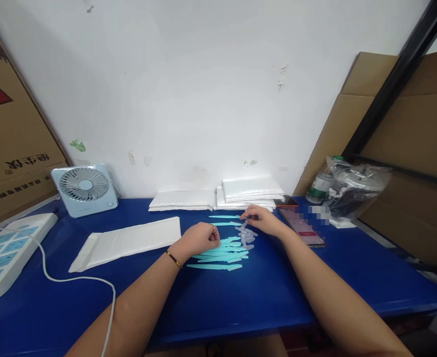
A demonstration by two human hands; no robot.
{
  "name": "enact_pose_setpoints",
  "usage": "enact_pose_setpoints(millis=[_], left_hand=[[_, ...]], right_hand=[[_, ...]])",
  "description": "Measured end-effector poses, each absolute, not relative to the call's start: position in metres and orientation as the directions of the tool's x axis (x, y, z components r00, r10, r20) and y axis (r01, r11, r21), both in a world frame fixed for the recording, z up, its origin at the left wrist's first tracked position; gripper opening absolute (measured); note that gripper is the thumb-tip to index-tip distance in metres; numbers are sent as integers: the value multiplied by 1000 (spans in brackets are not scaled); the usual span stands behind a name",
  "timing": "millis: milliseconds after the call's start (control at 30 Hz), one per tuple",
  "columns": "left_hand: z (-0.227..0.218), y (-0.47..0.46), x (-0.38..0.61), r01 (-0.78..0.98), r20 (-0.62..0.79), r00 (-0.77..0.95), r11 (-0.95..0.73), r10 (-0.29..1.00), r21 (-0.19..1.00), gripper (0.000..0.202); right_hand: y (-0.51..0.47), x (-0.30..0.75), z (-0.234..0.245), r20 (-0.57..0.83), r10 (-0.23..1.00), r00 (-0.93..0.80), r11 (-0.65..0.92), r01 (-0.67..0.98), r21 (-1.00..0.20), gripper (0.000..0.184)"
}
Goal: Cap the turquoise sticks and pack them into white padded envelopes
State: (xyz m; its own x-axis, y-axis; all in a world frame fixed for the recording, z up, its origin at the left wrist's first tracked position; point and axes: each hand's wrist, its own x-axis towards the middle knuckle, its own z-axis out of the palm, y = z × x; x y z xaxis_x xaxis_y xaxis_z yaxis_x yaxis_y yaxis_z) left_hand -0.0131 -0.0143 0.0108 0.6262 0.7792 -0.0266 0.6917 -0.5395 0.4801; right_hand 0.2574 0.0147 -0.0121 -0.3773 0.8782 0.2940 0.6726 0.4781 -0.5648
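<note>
My left hand (202, 239) is closed, its fingertips down at the upper edge of a loose pile of teal eyebrow razors (224, 254). Whatever sits between those fingers is hidden. One teal razor (214, 267) lies apart below the pile. Above it, two more lie roughly parallel, the second partly behind my left hand. My right hand (261, 218) has its thumb and fingers together at the right end of the topmost razor (224, 216), covering that end. Several small translucent plastic pieces (247, 238), which look like blade covers, are scattered just below my right fingers.
A white padded mailer (129, 243) lies to the left; stacked white mailers (251, 191) stand against the wall. A phone (302, 227) is beside my right forearm. On the left are a blue fan (85, 191), a power strip (14, 248) and its white cable. A bagged item (355, 191) and a bottle (318, 188) stand right.
</note>
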Motion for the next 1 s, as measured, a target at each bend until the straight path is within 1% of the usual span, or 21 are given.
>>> enact_pose_setpoints(millis=[33, 100, 200, 267, 333, 400, 467, 567, 833, 1000], left_hand=[[11, -15, -13, 692, -14, 628, -550, 778, 467, 16], [12, -16, -12, 704, 18, 623, -570, 782, 425, 14], [13, -15, -10, 743, 81, 587, -575, 806, 342, 17], [14, -14, -10, 769, 135, 551, -564, 824, 302, 19], [15, -12, -11, 790, 190, 523, -556, 831, 258, 21], [17, -10, -11, 801, 223, 519, -561, 825, 210, 22], [18, -10, -11, 795, 240, 532, -576, 812, 189, 23], [17, -10, -12, 776, 254, 541, -593, 801, 215, 25], [15, -9, -15, 739, 242, 521, -575, 818, 351, 26], [14, -10, -11, 713, 236, 525, -574, 817, 402, 26]], right_hand=[[13, 258, -10, 266, 860, -436, 507, 665, -548, 20], [10, 258, -8, 225, 847, -482, 523, 675, -520, 18], [9, 256, -7, 226, 857, -464, 512, 711, -482, 13], [9, 254, -7, 234, 870, -434, 491, 717, -494, 14], [7, 252, -5, 213, 890, -402, 447, 685, -575, 16], [3, 248, -2, 177, 903, -393, 399, 608, -686, 22], [-2, 243, 2, 155, 901, -404, 371, 536, -758, 29], [-8, 236, 7, 164, 897, -410, 374, 508, -776, 33], [-10, 231, 10, 228, 882, -412, 434, 522, -734, 29], [-13, 217, 4, 234, 873, -428, 447, 511, -734, 27]])
